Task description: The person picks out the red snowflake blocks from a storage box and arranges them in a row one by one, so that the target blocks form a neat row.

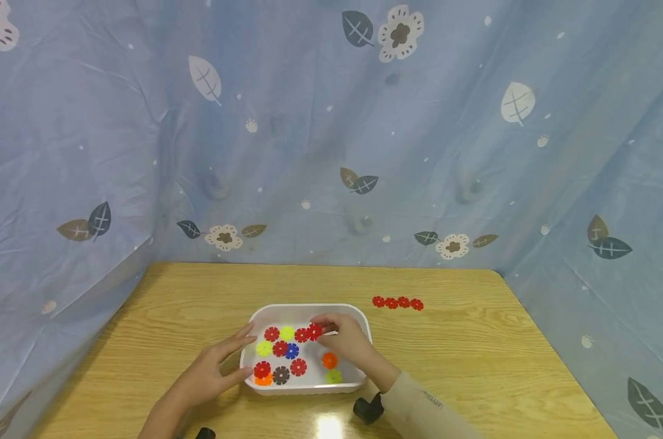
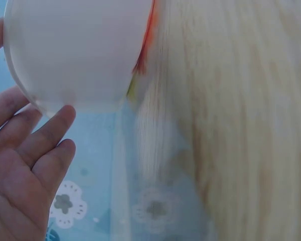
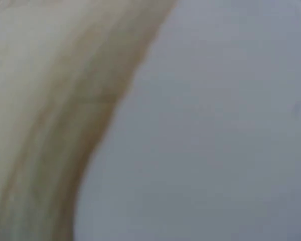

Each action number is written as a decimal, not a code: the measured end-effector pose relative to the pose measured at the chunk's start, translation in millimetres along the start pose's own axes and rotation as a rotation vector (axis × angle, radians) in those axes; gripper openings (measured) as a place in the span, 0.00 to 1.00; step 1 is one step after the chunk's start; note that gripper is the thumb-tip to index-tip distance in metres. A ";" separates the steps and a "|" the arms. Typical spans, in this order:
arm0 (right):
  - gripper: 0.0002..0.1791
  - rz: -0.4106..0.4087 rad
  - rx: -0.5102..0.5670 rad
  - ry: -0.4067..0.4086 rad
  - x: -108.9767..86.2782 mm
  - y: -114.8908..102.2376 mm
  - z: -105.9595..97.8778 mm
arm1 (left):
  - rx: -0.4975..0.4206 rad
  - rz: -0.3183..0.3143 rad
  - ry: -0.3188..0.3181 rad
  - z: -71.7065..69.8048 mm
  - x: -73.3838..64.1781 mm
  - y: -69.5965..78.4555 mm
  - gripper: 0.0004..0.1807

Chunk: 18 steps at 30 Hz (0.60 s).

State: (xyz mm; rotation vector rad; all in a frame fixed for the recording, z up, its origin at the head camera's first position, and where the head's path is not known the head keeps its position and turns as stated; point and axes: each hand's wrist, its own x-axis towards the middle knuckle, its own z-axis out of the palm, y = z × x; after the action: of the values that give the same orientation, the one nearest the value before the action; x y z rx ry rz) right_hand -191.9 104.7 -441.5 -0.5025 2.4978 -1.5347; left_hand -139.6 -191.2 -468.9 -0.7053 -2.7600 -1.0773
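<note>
A white plastic tray (image 1: pixel 309 389) holds several notched, flower-shaped interlocking discs. Inside are red, yellow, orange and green ones, a blue disc (image 1: pixel 292 351) and a dark brown disc (image 1: pixel 281 375). My right hand (image 1: pixel 349 342) reaches over the tray's right side and pinches a red disc (image 1: pixel 313 331) between thumb and fingers; another red disc (image 1: pixel 301 335) lies right beside it. At the tray's left end, my left hand (image 1: pixel 208 371) spreads its fingers along the rim. In the left wrist view, those fingers (image 2: pixel 55 131) are nearly straight against the tray's outer wall (image 2: pixel 80 60).
A row of joined red discs (image 1: pixel 397 303) lies on the wooden table (image 1: pixel 452 360), behind and right of the tray. A blue patterned curtain (image 1: pixel 309 134) hangs along the table's back and sides. In the right wrist view, only the blurred tray and table show.
</note>
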 end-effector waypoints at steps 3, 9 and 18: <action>0.19 -0.018 0.051 0.045 -2.4 0.8 -13.4 | 0.000 -0.006 -0.005 -0.4 -0.1 0.2 0.28; 0.19 0.031 0.112 0.172 -9.6 3.0 -39.5 | -0.009 -0.016 -0.010 -2.4 -0.8 1.1 0.29; 0.20 0.126 0.191 0.318 -21.2 20.6 -74.2 | 0.006 0.023 0.002 -2.8 -0.8 1.2 0.27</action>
State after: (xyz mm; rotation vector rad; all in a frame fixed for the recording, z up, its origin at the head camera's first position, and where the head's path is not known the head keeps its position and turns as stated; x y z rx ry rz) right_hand -199.5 182.8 -426.6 -0.0747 2.5031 -1.9040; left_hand -138.5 -192.6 -466.3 -0.7326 -2.7453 -1.0648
